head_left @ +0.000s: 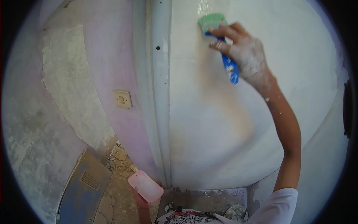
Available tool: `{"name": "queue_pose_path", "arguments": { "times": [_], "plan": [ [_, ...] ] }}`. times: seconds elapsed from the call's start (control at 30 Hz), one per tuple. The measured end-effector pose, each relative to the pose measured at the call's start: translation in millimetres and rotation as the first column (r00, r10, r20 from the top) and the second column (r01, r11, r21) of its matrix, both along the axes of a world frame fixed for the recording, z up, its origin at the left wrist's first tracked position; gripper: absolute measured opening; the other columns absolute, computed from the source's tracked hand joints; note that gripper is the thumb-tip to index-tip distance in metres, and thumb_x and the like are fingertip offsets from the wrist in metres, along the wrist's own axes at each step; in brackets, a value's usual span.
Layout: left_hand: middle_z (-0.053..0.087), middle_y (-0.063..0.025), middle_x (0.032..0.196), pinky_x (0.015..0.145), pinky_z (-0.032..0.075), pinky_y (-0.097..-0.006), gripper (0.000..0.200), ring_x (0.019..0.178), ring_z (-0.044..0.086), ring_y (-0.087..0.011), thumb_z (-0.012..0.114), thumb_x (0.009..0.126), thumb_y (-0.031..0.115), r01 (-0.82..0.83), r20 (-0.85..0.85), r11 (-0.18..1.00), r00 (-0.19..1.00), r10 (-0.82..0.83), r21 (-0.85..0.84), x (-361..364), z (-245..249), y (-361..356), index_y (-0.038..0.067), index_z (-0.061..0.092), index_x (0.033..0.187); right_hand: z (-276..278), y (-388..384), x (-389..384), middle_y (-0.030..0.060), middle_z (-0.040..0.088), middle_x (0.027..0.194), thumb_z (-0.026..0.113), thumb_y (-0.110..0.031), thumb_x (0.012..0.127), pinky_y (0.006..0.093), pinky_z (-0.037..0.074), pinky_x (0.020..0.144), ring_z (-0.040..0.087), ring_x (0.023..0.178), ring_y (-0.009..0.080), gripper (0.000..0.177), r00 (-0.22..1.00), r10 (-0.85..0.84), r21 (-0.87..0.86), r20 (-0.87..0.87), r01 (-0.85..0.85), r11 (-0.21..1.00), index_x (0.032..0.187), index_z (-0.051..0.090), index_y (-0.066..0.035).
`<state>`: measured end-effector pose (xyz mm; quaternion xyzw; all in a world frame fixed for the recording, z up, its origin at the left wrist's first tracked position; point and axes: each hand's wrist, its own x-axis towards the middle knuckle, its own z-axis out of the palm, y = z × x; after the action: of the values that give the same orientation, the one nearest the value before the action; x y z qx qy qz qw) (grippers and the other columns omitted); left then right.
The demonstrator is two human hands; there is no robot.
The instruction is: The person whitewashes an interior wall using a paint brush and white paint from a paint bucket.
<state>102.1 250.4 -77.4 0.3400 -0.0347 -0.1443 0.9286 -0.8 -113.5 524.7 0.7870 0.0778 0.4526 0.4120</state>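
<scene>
Right hand point(244, 54) is gripping the brush point(214, 23), its bristles pressing high on the white wall point(209, 123).
Left hand point(138, 199) is closing around a tilted pink tub point(146, 186) held low. Risks: the tub is sitting out of the line of sight and could spill; overhead strokes could drip down the forearm or stray onto the corner trim point(160, 93).

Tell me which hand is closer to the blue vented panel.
Left. The left hand, holding a pink tub, is just right of the panel; the right hand holds a brush high on the wall.
</scene>
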Motion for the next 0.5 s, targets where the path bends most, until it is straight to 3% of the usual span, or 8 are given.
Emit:
{"name": "queue_pose_path", "arguments": {
  "times": [0.03,0.13,0.17,0.2,0.27,0.4,0.43,0.5],
  "plan": [
    [0.051,-0.0105,0.148,0.108,0.050,-0.0486,0.059,0.133,0.054,-0.0303,0.050,0.103,0.038,0.001,0.022,1.000,1.000,-0.002,0.023,-1,-1,0,0.013,0.036,0.155,-33,-3,4,0.0051,0.065,0.133,0.074,-0.009,0.077,0.0337,0.063,0.078,0.062,0.121,0.0241,0.037,0.992,-0.099,0.088,-0.072,0.105,0.991,0.113,0.071,-0.017],
    [0.050,-0.0106,0.148,0.108,0.050,-0.0488,0.060,0.132,0.055,-0.0306,0.050,0.103,0.037,-0.021,-0.023,0.999,0.999,0.022,0.032,-4,-4,-1,0.013,0.035,0.156,-198,-47,22,0.0127,0.047,0.156,0.062,-0.015,0.091,0.0375,0.064,0.073,0.050,0.140,0.0356,0.023,0.960,0.003,0.254,-0.280,0.071,0.965,0.114,0.067,-0.013],
    [0.050,-0.0106,0.148,0.108,0.050,-0.0488,0.060,0.132,0.055,-0.0306,0.050,0.103,0.037,-0.026,-0.025,0.999,0.999,0.026,0.030,-3,1,1,0.013,0.035,0.156,-249,-39,15,0.0137,0.046,0.156,0.061,-0.013,0.092,0.0389,0.064,0.075,0.050,0.139,0.0370,0.022,0.920,0.027,0.318,-0.390,0.107,0.942,0.113,0.067,-0.013],
    [0.051,-0.0106,0.148,0.109,0.049,-0.0490,0.060,0.133,0.055,-0.0305,0.050,0.103,0.038,0.007,-0.002,1.000,1.000,-0.007,0.020,-2,9,0,0.013,0.035,0.156,-293,-24,10,0.0143,0.048,0.154,0.062,-0.011,0.091,0.0400,0.064,0.077,0.052,0.137,0.0364,0.019,0.869,0.114,0.525,-0.482,0.182,0.831,0.109,0.068,-0.012],
    [0.051,-0.0106,0.148,0.109,0.049,-0.0492,0.060,0.133,0.054,-0.0305,0.050,0.103,0.038,0.036,0.023,0.999,0.999,-0.036,0.015,-5,19,1,0.013,0.036,0.156,-346,-3,-5,0.0131,0.059,0.136,0.071,-0.013,0.083,0.0412,0.064,0.077,0.061,0.122,0.0329,0.021,0.735,0.183,0.487,-0.653,0.223,0.844,0.104,0.069,-0.010],
    [0.051,-0.0105,0.149,0.109,0.049,-0.0500,0.057,0.133,0.054,-0.0313,0.047,0.104,0.035,0.033,0.012,0.999,0.999,-0.033,0.005,2,22,4,0.014,0.035,0.156,-338,-11,9,0.0096,0.069,0.103,0.076,-0.010,0.073,0.0400,0.063,0.077,0.070,0.097,0.0281,0.027,0.561,0.392,0.579,-0.729,0.199,0.791,0.099,0.068,-0.009],
    [0.050,-0.0109,0.149,0.109,0.049,-0.0497,0.059,0.133,0.054,-0.0313,0.050,0.104,0.037,0.032,0.023,0.999,0.999,-0.033,0.016,3,20,4,0.013,0.035,0.156,-317,-16,15,0.0082,0.068,0.089,0.074,-0.007,0.072,0.0408,0.061,0.075,0.071,0.086,0.0277,0.024,0.633,0.472,0.656,-0.614,0.076,0.751,0.095,0.067,-0.009],
    [0.049,-0.0110,0.150,0.109,0.049,-0.0498,0.060,0.133,0.054,-0.0315,0.050,0.104,0.037,0.047,0.037,0.999,0.998,-0.048,0.025,4,20,3,0.013,0.034,0.156,-240,-20,22,0.0089,0.067,0.090,0.074,-0.008,0.071,0.0420,0.059,0.072,0.071,0.085,0.0286,0.022,0.701,0.499,0.679,-0.510,-0.028,0.734,0.091,0.066,-0.011]
  ]
}}
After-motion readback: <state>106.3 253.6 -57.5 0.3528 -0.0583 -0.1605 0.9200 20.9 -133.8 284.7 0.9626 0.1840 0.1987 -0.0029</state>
